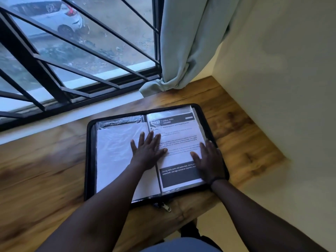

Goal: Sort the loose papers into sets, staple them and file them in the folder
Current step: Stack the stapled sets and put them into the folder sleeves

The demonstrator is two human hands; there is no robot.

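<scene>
A black zip folder (pixel 90 160) lies open on the wooden table (pixel 45 160). Its left side shows a clear sleeve over a blank white sheet (pixel 112 155). On its right side a printed paper (pixel 181 142) headed "DINING AREA" sits in a clear sleeve. My left hand (pixel 147 151) lies flat with spread fingers across the folder's spine, fingertips on the printed paper. My right hand (pixel 209 160) presses flat on the right part of that page, near the folder's right edge. Neither hand holds anything.
A barred window (pixel 72 60) runs along the table's far edge. A pale curtain (pixel 181 51) hangs down to the table at the back right. A wall (pixel 281 88) closes the right side. The folder's zip pull (pixel 166 208) hangs over the near table edge.
</scene>
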